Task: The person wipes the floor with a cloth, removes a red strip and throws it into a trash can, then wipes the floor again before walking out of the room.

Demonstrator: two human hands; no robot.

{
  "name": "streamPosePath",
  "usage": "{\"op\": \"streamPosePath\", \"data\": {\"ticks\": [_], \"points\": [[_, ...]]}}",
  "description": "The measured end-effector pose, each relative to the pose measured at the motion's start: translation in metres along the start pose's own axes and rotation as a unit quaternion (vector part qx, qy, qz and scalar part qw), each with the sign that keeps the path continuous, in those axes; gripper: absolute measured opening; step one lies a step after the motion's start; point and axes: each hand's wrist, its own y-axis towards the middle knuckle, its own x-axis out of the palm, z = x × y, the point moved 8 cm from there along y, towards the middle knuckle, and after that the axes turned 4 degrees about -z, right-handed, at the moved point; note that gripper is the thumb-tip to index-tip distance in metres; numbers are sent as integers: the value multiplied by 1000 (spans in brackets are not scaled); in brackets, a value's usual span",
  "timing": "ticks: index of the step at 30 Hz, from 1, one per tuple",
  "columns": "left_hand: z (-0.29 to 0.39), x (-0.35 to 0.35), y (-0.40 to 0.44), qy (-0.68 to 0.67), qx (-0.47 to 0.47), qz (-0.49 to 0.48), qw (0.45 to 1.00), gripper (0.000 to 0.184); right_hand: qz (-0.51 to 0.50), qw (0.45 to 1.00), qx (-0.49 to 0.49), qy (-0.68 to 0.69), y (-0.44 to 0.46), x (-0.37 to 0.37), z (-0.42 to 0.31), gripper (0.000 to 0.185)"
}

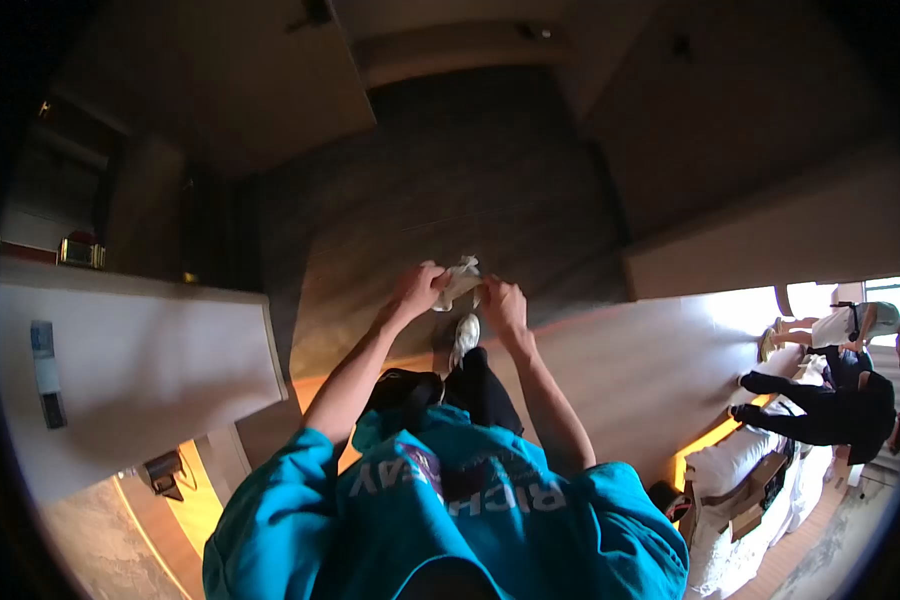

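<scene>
Between my two hands is a small, crumpled whitish piece [459, 284], thin like plastic or cloth; its exact kind cannot be made out. My left hand [422, 290] pinches its left side, fingers closed. The fingers of my right hand [504, 302] are closed at its right edge. Both arms reach forward at about waist height, over the floor. Just below the piece in the picture, a white shoe [465, 335] on my foot shows.
A pale cabinet or counter top [160, 370] with a bluish, bottle-like item [45, 372] is on the left. Dark flooring [450, 170] lies ahead between door panels. To the right, people [840, 410] stand by a bed with white bedding [725, 460] and an open cardboard box [758, 495].
</scene>
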Motion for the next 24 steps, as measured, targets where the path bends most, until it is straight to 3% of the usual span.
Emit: {"op": "streamPosePath", "data": {"ticks": [5,11,13,14,17,21,24], "points": [[-31,-34,68,19,-71,31,997,21,-71,997,19,-29,90,13,-4,20],[-75,-59,122,81,-130,28,988,23,-55,998,6,-40,156,18,-22,18],[-91,-58,138,-2,-179,-49,983,25,-79,995,33,-49,170,24,-28,20],[-87,-69,145,-14,-142,4,990,24,-60,997,41,-36,175,22,-34,22],[-105,-71,176,-2,-84,18,996,22,-42,996,49,-56,197,27,-38,23],[-146,-81,211,-51,-97,-6,994,21,-34,996,47,-64,243,39,-50,23],[-188,-98,228,-102,-70,53,991,24,-47,998,42,-27,278,54,-65,24]]}}
